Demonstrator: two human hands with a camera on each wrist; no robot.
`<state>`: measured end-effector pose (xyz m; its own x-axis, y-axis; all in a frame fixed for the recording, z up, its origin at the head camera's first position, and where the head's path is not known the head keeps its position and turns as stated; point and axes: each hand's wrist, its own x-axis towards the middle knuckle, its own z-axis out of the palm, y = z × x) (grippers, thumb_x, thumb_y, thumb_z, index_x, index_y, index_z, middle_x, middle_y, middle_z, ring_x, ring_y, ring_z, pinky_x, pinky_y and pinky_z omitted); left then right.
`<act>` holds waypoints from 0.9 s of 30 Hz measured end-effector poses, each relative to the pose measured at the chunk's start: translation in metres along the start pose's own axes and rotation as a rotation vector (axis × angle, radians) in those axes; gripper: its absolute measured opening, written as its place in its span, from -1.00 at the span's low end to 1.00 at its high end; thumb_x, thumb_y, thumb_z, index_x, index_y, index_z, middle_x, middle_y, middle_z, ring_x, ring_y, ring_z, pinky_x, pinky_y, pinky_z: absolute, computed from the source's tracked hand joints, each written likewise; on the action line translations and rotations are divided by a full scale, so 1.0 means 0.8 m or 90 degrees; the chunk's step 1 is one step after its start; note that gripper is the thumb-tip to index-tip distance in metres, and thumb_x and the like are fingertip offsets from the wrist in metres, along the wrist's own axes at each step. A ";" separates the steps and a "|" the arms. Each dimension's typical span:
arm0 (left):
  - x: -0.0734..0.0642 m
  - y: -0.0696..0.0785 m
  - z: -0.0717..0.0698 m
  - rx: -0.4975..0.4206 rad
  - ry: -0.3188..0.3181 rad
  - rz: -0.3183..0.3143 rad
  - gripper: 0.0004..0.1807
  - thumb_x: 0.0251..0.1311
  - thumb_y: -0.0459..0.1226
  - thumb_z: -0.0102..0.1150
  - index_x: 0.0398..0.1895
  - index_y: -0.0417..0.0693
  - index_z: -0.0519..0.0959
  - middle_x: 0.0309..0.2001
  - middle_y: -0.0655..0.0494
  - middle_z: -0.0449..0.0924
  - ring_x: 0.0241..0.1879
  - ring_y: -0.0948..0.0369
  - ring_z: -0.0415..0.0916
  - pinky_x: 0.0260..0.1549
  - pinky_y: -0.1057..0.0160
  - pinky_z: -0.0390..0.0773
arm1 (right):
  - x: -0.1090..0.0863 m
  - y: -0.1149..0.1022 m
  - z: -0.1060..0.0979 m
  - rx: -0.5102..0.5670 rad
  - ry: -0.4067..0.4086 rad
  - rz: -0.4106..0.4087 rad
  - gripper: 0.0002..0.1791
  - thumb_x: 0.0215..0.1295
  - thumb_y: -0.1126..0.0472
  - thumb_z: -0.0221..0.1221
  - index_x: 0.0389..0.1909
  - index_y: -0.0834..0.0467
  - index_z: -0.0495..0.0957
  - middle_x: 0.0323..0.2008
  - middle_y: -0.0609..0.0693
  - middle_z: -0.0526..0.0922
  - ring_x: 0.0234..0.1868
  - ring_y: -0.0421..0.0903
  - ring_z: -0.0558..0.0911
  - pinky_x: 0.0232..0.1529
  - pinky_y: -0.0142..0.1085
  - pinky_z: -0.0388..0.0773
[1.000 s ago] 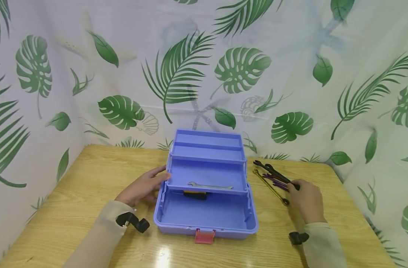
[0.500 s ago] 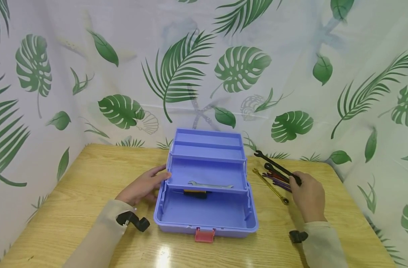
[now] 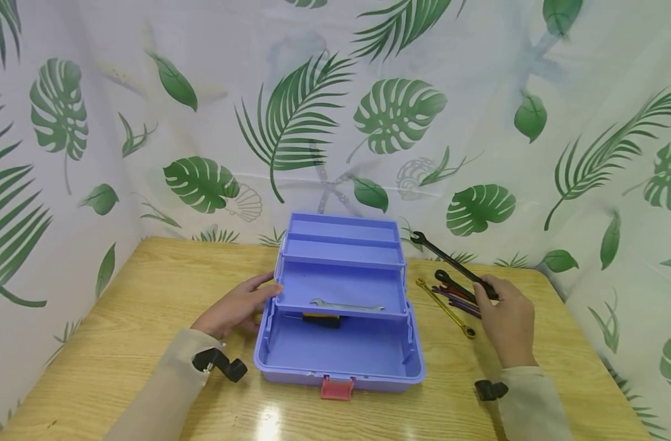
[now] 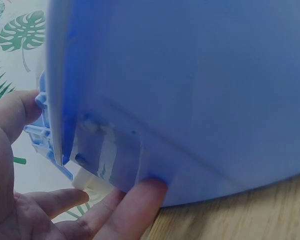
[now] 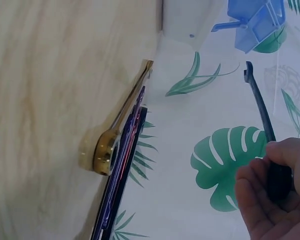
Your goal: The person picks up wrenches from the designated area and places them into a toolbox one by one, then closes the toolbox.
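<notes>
A blue-purple plastic toolbox (image 3: 338,377) stands unfolded on the table, its trays stepped up at the back. My left hand (image 3: 239,308) holds its left side, thumb at the tray edge. From the left wrist view, the fingertips (image 4: 137,205) rest against the box wall. A silver wrench (image 3: 346,305) lies in the lower tray; a tool with a yellow and black handle (image 3: 321,319) sits partly hidden beneath. My right hand (image 3: 507,318) grips a black wrench (image 3: 444,257) by one end, raised above the others. Below it lie a gold wrench (image 3: 446,308) and several dark, red and purple wrenches (image 3: 461,300).
The wooden table (image 3: 164,288) meets a leaf-patterned cloth (image 3: 214,122) behind the toolbox. A red latch (image 3: 337,388) hangs at the box's front. A small black camera mount sits on each wrist.
My right hand has lifted the black wrench off the pile, and its far end has swung up and slightly left. The left hand and toolbox have stayed put.
</notes>
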<state>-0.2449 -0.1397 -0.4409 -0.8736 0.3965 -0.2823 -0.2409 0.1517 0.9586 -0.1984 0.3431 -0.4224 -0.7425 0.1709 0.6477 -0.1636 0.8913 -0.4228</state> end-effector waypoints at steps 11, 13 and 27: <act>-0.001 0.000 0.001 -0.007 0.001 -0.001 -0.11 0.45 0.11 0.17 0.67 0.02 0.05 0.28 -0.29 0.56 0.13 -0.14 0.65 -0.16 -0.16 0.75 | 0.001 -0.011 -0.001 0.019 0.037 -0.047 -0.80 0.33 0.34 0.36 -0.07 0.32 0.74 -0.16 0.26 0.78 -0.24 0.19 0.75 -0.23 0.12 0.62; -0.001 0.001 0.002 -0.006 0.003 -0.002 -0.12 0.45 0.10 0.17 0.67 0.03 0.06 0.28 -0.28 0.56 0.13 -0.14 0.65 -0.16 -0.16 0.75 | 0.001 -0.014 -0.002 0.024 0.047 -0.071 -0.79 0.31 0.36 0.38 -0.07 0.33 0.74 -0.14 0.26 0.78 -0.21 0.19 0.76 -0.22 0.09 0.62; -0.001 0.002 0.002 0.005 0.002 0.000 -0.12 0.46 0.10 0.15 0.67 0.00 0.04 0.31 -0.30 0.52 0.17 -0.16 0.62 -0.15 -0.16 0.75 | 0.002 -0.036 -0.005 0.073 0.040 -0.221 -0.76 0.21 0.40 0.42 -0.09 0.26 0.74 -0.16 0.16 0.79 -0.13 0.14 0.75 0.14 -0.71 0.30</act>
<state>-0.2439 -0.1383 -0.4394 -0.8748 0.3935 -0.2826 -0.2383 0.1584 0.9582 -0.1926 0.3195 -0.4069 -0.5896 -0.1051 0.8008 -0.4732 0.8484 -0.2371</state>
